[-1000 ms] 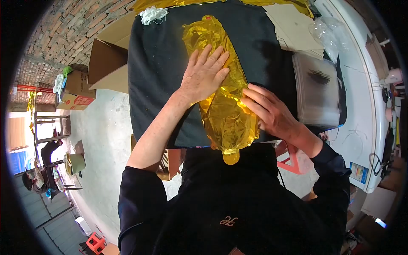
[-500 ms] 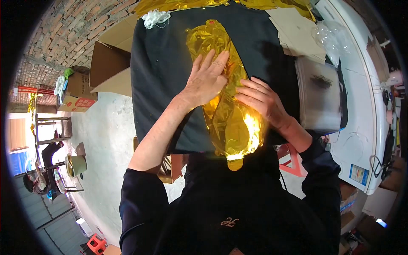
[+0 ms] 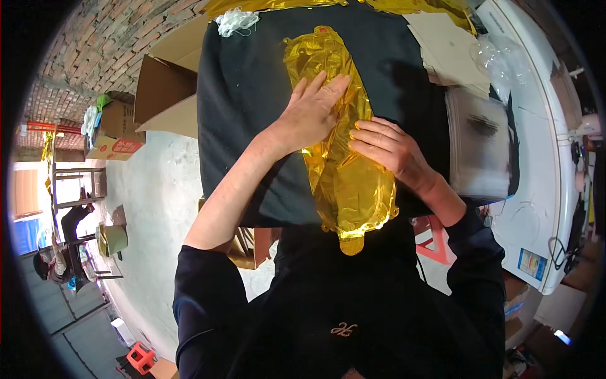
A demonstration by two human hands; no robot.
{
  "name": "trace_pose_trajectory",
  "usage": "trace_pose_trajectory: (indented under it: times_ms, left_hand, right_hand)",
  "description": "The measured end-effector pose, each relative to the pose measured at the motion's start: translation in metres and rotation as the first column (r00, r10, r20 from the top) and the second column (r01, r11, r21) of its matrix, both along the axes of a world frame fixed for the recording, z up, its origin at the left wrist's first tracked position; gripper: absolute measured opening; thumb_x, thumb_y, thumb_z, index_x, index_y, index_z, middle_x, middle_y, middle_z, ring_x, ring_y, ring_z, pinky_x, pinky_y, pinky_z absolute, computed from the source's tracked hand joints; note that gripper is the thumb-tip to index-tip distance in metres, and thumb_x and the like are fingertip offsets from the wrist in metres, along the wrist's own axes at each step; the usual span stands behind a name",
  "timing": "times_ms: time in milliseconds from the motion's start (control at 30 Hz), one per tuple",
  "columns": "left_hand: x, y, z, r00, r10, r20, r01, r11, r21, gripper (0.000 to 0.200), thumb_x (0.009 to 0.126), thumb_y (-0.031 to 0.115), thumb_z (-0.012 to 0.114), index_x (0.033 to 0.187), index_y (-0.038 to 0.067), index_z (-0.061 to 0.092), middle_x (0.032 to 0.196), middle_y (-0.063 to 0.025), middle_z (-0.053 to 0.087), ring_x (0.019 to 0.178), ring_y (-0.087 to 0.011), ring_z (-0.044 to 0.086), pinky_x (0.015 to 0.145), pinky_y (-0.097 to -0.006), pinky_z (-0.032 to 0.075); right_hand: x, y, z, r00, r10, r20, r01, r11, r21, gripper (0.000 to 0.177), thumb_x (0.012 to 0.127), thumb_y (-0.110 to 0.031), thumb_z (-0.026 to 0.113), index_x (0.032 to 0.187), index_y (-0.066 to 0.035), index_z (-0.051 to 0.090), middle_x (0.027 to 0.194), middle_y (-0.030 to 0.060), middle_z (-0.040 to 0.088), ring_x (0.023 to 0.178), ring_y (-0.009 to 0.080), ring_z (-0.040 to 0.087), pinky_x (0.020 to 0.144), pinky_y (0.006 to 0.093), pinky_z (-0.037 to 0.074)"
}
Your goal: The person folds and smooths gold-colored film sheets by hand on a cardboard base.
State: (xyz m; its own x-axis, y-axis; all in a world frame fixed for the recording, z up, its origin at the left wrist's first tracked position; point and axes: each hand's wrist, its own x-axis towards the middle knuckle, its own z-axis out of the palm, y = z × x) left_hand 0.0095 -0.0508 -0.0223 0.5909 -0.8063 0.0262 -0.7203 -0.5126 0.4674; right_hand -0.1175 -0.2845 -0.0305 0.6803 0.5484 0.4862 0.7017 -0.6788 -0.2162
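A shiny gold foil balloon point(image 3: 363, 189), flat and creased, lies lengthwise on the black cloth point(image 3: 252, 82) of the table. Its tab at the near end hangs over the front edge, and a small red mark shows at the far end. My left hand point(image 3: 309, 117) rests flat across the upper half, fingers stretched out and pointing away from me. Lower down, my right hand point(image 3: 388, 148) touches the right edge with its fingers extended; its thumb is hidden. Both hands press on the foil from above, and neither grasps anything visible.
At the back left lies a bundle of white string point(image 3: 237, 23). Cardboard sheets point(image 3: 445, 47) and a stack of clear plastic bags point(image 3: 480, 148) lie on the right, beside a white appliance point(image 3: 536, 170). An open cardboard box point(image 3: 167, 95) stands left. Another person point(image 3: 60, 262) sits far left.
The view has shifted slightly. My left hand has bent a little lower over the foil, and the bright glare on the balloon's near part has faded. My right hand keeps its place.
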Motion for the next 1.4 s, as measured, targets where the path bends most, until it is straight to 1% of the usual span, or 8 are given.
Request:
trace_pose_trajectory:
  times_ms: [167,267,367,633,733,900,1033,1400]
  left_hand:
    - [-0.004,0.003,0.005,0.943,0.010,0.333,-0.030,0.998,0.056,0.076,0.106,0.031,0.064,0.172,0.018,0.028,0.177,-0.0099,0.029,0.167,-0.0332,0.016,0.135,-0.0518,0.008]
    - [0.003,0.009,-0.001,0.923,-0.003,0.384,0.046,0.994,-0.101,0.074,0.104,0.036,0.068,0.168,0.018,0.036,0.176,-0.0102,0.032,0.165,-0.0334,0.020,0.135,-0.0534,0.011]
    - [0.009,0.012,-0.010,0.968,-0.089,0.233,0.127,0.980,-0.155,0.070,0.104,0.038,0.067,0.166,0.017,0.041,0.174,-0.0110,0.036,0.164,-0.0319,0.026,0.135,-0.0537,0.014]
    - [-0.002,0.011,-0.014,0.918,-0.108,0.382,0.117,0.993,0.000,0.061,0.110,0.041,0.051,0.165,0.015,0.043,0.172,-0.0107,0.039,0.163,-0.0283,0.028,0.135,-0.0519,0.015]
    - [-0.002,0.010,-0.016,0.903,-0.116,0.415,0.114,0.993,0.028,0.061,0.111,0.043,0.048,0.165,0.015,0.043,0.173,-0.0106,0.038,0.163,-0.0278,0.027,0.135,-0.0515,0.015]
    - [-0.003,0.010,-0.016,0.891,-0.120,0.438,0.104,0.993,0.059,0.061,0.112,0.045,0.045,0.165,0.015,0.042,0.174,-0.0102,0.037,0.164,-0.0271,0.026,0.135,-0.0511,0.014]
    - [-0.002,0.009,-0.018,0.888,-0.117,0.444,0.102,0.993,0.058,0.062,0.113,0.046,0.044,0.166,0.015,0.042,0.173,-0.0101,0.037,0.163,-0.0269,0.027,0.135,-0.0512,0.014]
    - [-0.005,0.009,-0.015,0.895,-0.107,0.433,0.101,0.994,0.038,0.060,0.112,0.044,0.045,0.164,0.014,0.044,0.172,-0.0099,0.039,0.163,-0.0264,0.029,0.135,-0.0502,0.015]
  right_hand:
    - [-0.004,0.000,0.001,0.999,-0.005,-0.038,0.006,1.000,0.017,0.031,0.092,-0.016,0.066,0.120,-0.007,0.077,0.129,0.0098,0.075,0.129,0.0297,0.066,0.114,0.0463,0.052]
    - [-0.006,0.000,0.000,0.999,-0.003,-0.045,0.004,1.000,0.026,0.031,0.092,-0.016,0.066,0.120,-0.007,0.077,0.132,0.0092,0.074,0.130,0.0293,0.066,0.114,0.0458,0.052]
    - [-0.009,0.002,0.002,0.999,0.000,-0.052,0.002,1.000,0.023,0.031,0.092,-0.015,0.066,0.120,-0.007,0.077,0.134,0.0087,0.073,0.133,0.0288,0.064,0.115,0.0448,0.051]
    - [-0.020,-0.003,0.026,0.982,0.003,-0.189,-0.024,0.994,-0.111,0.039,0.096,-0.013,0.062,0.134,-0.006,0.070,0.145,0.0084,0.065,0.143,0.0289,0.055,0.118,0.0449,0.048]
    - [-0.024,-0.010,0.044,0.990,-0.032,-0.135,-0.003,0.968,-0.250,0.046,0.094,-0.011,0.062,0.140,-0.006,0.065,0.150,0.0085,0.061,0.147,0.0297,0.051,0.119,0.0436,0.047]
    - [-0.013,0.008,0.040,0.998,-0.037,-0.060,0.029,0.991,-0.132,0.046,0.090,-0.011,0.068,0.135,-0.004,0.067,0.125,0.0070,0.066,0.119,0.0243,0.061,0.107,0.0401,0.051]
    - [0.000,0.025,0.026,1.000,-0.003,0.020,0.006,0.987,-0.158,0.037,0.090,-0.013,0.071,0.126,-0.006,0.074,0.118,0.0037,0.069,0.116,0.0210,0.061,0.102,0.0351,0.049]
    - [0.006,0.028,0.014,0.998,0.042,0.051,-0.035,0.991,-0.131,0.031,0.087,-0.012,0.074,0.116,-0.003,0.078,0.118,0.0051,0.071,0.120,0.0231,0.063,0.105,0.0378,0.050]
